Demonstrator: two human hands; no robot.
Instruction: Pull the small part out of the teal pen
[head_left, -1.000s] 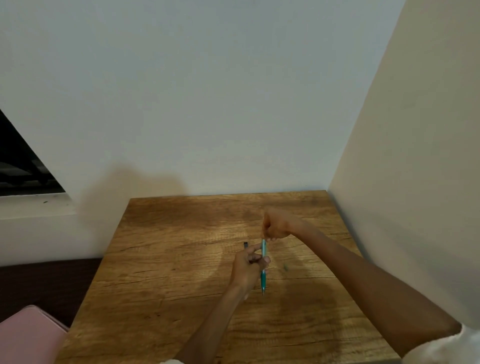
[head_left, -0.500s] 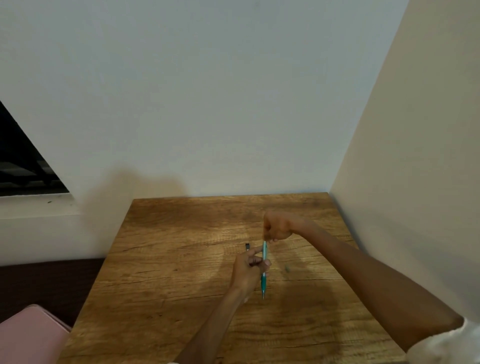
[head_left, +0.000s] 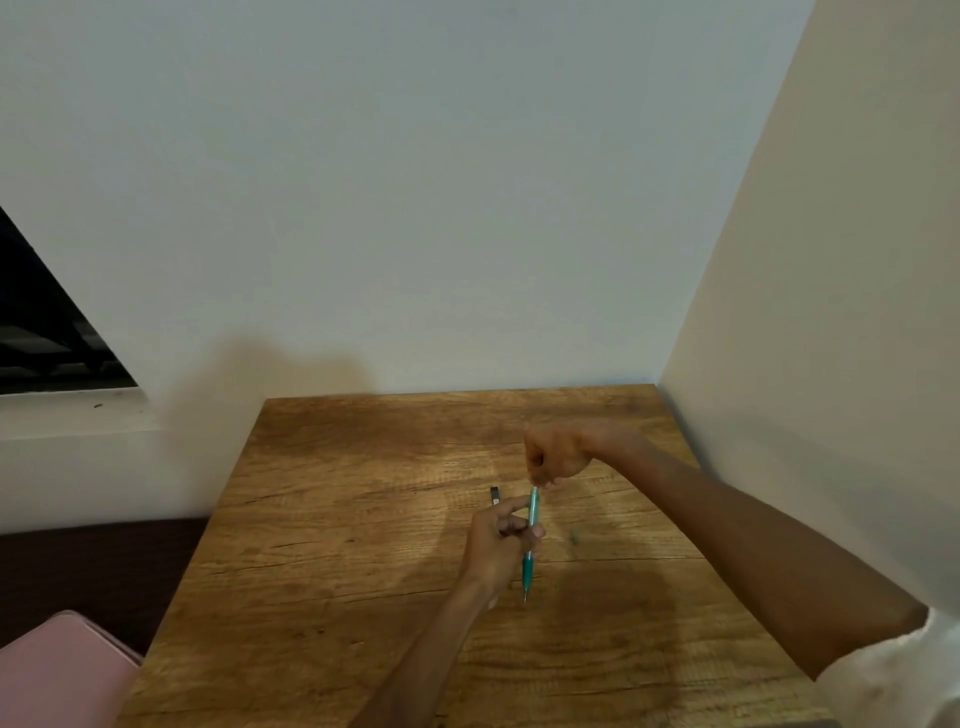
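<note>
Almost nothing has shifted over the last second: the left hand (head_left: 500, 545) keeps its grip pinched on the teal pen (head_left: 531, 540), held upright above the desk (head_left: 322, 561). Just above that grip, the right hand (head_left: 555, 453) stays curled, fingertips pinching at the pen's top end, so the work there seems unfinished.

Walls (head_left: 810, 364) hem table (head_left: 332, 597) (left side open).

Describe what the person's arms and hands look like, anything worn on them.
Both forearms are bare. The left hand and right hand show no gloves, rings or watch. A white short sleeve covers the right upper arm at the frame's lower right corner.
</note>
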